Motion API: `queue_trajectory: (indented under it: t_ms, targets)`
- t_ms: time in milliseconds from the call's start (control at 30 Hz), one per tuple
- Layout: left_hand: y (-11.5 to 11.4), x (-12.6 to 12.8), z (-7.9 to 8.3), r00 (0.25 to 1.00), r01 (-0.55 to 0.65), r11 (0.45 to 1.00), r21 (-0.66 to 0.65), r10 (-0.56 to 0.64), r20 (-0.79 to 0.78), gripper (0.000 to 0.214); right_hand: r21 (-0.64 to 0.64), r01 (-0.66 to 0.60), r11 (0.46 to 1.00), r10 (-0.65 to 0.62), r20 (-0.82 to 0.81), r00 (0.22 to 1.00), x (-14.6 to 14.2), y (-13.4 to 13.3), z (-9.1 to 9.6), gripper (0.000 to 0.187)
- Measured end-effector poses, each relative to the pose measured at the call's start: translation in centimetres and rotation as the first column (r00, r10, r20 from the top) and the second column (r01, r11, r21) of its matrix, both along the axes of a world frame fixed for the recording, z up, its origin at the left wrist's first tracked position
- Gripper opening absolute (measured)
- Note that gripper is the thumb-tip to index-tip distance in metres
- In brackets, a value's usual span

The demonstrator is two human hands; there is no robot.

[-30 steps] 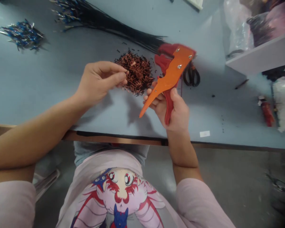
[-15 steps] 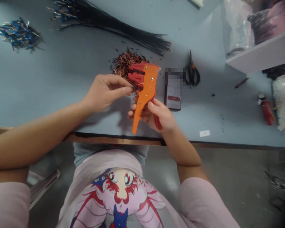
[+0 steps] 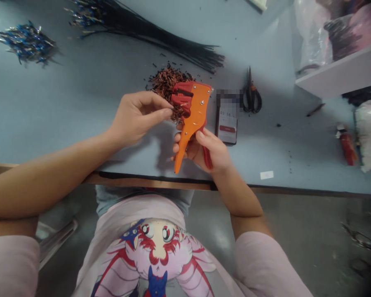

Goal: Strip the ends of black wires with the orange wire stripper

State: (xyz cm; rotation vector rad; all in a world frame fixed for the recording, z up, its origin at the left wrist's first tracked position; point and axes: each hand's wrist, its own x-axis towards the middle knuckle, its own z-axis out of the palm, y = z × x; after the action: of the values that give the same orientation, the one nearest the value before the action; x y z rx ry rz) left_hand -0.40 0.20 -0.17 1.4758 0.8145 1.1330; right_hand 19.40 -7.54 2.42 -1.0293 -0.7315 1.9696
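My right hand [image 3: 202, 150] grips the red handle of an orange-and-red wire stripper [image 3: 193, 113], with its red jaws raised over a heap of copper-brown wire scraps [image 3: 163, 82]. My left hand [image 3: 139, 117] is pinched shut just left of the jaws, its fingertips almost touching them. Anything between those fingertips is too thin to make out. The heap lies partly behind the tool and my left fingers.
A long bundle of black wires [image 3: 160, 41] and a cluster of blue-tipped terminals [image 3: 26, 47] lie at the back. Black-handled scissors [image 3: 252, 97], a phone [image 3: 227, 128] and a red tool [image 3: 348, 148] lie right. A white shelf [image 3: 336, 74] overhangs the right.
The stripper has swung from leaning right to nearly upright, moving left over the heap and uncovering the phone. My left fingertips now sit at its jaws. Little has changed in the last half second.
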Motion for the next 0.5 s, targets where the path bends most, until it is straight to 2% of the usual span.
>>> queue_trajectory:
  t_ms: [67, 133, 200, 333, 500]
  targets:
    - [0.3, -0.1, 0.0, 0.992, -0.130, 0.988, 0.078, 0.129, 0.013, 0.018, 0.011, 0.006, 1.000, -0.006, 0.038, 0.999, 0.1, 0.1, -0.1, 0.045]
    - [0.7, -0.3, 0.0, 0.965, -0.255, 0.953, 0.166, 0.261, -0.015, 0.022, 0.035, 0.006, 0.999, -0.008, 0.074, 0.997, 0.3, 0.1, -0.3, 0.046]
    - [1.1, -0.6, -0.1, 0.936, -0.319, 0.919, 0.233, 0.344, -0.073, 0.029, 0.070, 0.009, 0.998, -0.017, 0.108, 0.994, 0.4, 0.1, -0.6, 0.047]
    - [1.4, -0.9, -0.2, 0.922, -0.309, 0.901, 0.304, 0.362, -0.137, 0.034, 0.092, 0.016, 0.996, -0.029, 0.139, 0.990, 0.3, -0.1, -0.8, 0.046]
    - [1.1, -0.9, -0.2, 0.938, -0.225, 0.916, 0.331, 0.296, -0.181, 0.029, 0.065, -0.008, 0.998, 0.002, 0.100, 0.995, 0.2, -0.3, -0.4, 0.044]
